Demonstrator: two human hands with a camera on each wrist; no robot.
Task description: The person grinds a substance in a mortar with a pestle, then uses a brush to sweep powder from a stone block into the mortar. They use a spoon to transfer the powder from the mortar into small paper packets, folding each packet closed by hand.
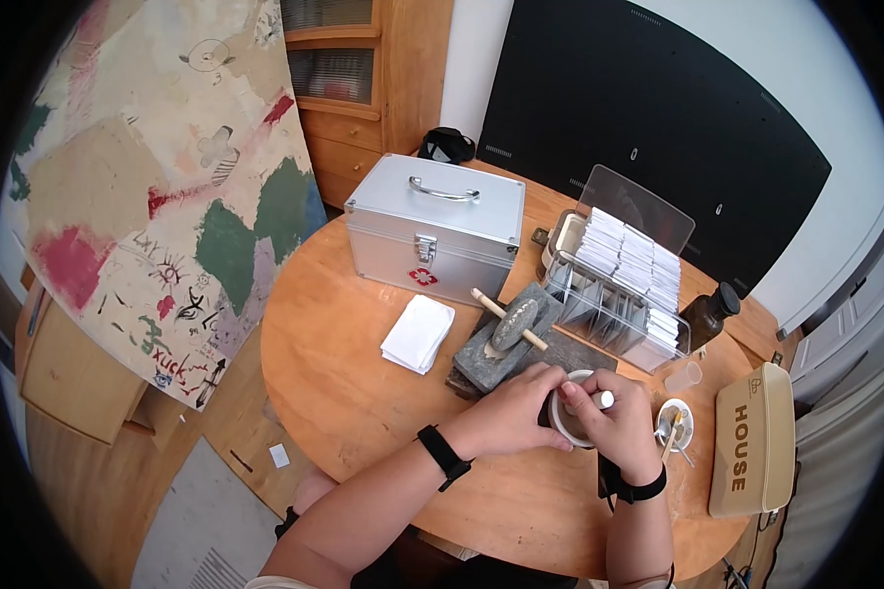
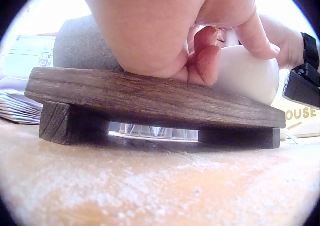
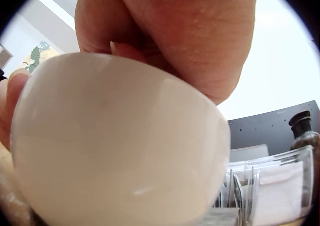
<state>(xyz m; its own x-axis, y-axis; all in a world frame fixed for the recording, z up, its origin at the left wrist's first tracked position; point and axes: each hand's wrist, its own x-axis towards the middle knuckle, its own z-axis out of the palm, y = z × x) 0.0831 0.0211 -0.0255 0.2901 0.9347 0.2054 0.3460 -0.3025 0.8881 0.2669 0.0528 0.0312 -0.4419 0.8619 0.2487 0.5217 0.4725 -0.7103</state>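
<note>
A white mortar (image 1: 566, 428) stands near the table's front edge, and in the left wrist view the bowl (image 2: 252, 73) sits on a dark wooden stand (image 2: 150, 100). My left hand (image 1: 514, 410) holds the mortar by its side, thumb and fingers curled about its wall. In my right hand (image 1: 614, 424) is a white pestle (image 1: 606, 400), gripped with its end poking up above the fist; its lower part is hidden inside the bowl. Close behind the hands lies a grey stone grinding trough (image 1: 481, 361) with a stone wheel (image 1: 516, 324) on a wooden axle.
A silver first-aid case (image 1: 442, 231) stands at the back, white papers (image 1: 417, 334) before it. Packets fill a clear box (image 1: 624, 294). Rightward are a dark bottle (image 1: 707, 316), a plastic cup (image 1: 684, 376), a small dish (image 1: 675, 422) with utensils and a cream HOUSE box (image 1: 753, 442).
</note>
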